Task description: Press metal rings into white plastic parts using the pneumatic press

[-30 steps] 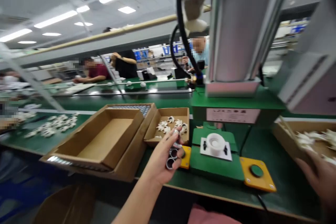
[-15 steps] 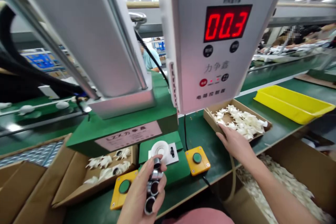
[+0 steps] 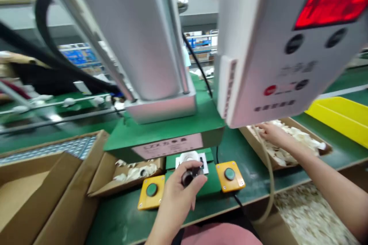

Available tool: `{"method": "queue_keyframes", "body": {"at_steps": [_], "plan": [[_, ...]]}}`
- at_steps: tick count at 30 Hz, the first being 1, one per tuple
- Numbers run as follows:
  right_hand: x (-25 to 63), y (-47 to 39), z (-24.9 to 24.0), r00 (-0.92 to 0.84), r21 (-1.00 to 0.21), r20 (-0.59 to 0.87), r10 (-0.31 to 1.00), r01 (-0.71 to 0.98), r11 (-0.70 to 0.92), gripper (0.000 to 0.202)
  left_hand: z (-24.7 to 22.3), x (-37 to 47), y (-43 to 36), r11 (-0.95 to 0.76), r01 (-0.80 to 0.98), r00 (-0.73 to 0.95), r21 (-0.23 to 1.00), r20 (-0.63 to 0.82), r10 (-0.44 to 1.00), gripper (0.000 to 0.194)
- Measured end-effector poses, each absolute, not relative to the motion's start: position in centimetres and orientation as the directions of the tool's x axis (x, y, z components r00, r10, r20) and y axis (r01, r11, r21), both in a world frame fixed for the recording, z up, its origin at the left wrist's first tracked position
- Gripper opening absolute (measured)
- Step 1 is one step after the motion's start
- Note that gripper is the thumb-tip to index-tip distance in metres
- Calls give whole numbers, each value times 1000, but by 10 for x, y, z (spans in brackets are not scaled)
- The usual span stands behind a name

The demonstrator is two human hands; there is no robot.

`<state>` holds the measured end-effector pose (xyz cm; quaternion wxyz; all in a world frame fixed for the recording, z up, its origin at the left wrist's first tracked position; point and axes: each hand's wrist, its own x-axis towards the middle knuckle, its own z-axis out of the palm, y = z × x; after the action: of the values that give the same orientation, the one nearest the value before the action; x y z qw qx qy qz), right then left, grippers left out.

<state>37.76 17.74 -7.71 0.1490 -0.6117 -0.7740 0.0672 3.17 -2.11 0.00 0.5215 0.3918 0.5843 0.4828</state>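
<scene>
My left hand point(image 3: 182, 187) is closed around dark metal rings point(image 3: 188, 177), in front of the white round fixture point(image 3: 189, 156) on the press base. How many rings it holds is unclear. My right hand point(image 3: 270, 133) reaches into the cardboard tray of white finned parts point(image 3: 297, 138) at the right; its fingertips are among the parts, and whether they pinch one is hidden by blur. The press point(image 3: 169, 141) with its green head stands above the fixture.
Yellow button boxes point(image 3: 151, 192) point(image 3: 230, 176) flank the fixture. A carton of white parts point(image 3: 135, 172) and a carton of metal rings point(image 3: 69, 149) stand left. The control box point(image 3: 276, 65) hangs overhead. A yellow tray point(image 3: 345, 116) lies right; a hose point(image 3: 270, 183) droops over the table edge.
The view has swung, shifting the scene. My right hand has moved from the tray's near left edge in among the white parts. My left hand has turned, and its fingers now cover most of the rings.
</scene>
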Motion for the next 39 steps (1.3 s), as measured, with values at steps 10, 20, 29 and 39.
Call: {"method": "queue_keyframes", "body": {"at_steps": [10,20,29,39], "plan": [[388,171,-76,59,-314,153,986,949,-9,34,10,10,-10,117,166,-248,979,-74,966,26],[378,143,-48,213,-477,237,948,875,-77,36,29,6,16,23,59,-269,998,-6,963,13],[252,43,-24,-189,-946,13,982,315,73,38,23,9,0,60,-24,-314,998,-65,947,26],[145,65,-7,-401,-653,227,888,613,444,20,-14,-19,-56,176,-480,-216,860,-310,926,21]]}}
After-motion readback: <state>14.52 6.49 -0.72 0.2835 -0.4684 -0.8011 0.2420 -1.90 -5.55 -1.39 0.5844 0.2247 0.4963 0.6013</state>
